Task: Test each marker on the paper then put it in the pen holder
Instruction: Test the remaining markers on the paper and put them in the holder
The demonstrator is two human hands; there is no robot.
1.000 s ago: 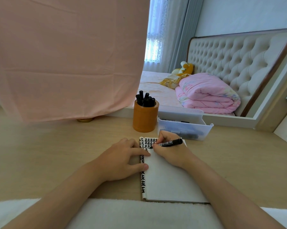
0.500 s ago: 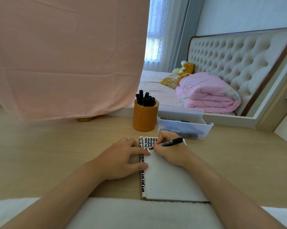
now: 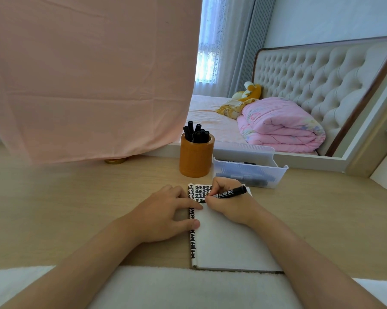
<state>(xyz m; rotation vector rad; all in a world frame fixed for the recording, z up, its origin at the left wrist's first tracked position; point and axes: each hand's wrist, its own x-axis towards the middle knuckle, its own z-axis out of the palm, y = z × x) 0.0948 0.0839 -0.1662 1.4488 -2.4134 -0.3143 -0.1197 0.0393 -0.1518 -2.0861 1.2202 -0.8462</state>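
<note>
Right hand (image 3: 228, 205) pinches the marker (image 3: 229, 194), tip at the paper's (image 3: 228, 241) far end. Left hand (image 3: 163, 216) lies flat, fingers relaxed, pinning it. Short light strokes, I'd say.

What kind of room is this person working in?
Most likely a bedroom with a work desk. Beyond the wooden desk there is a bed with a tufted headboard and a folded pink quilt, and curtains hang at a window.
</note>
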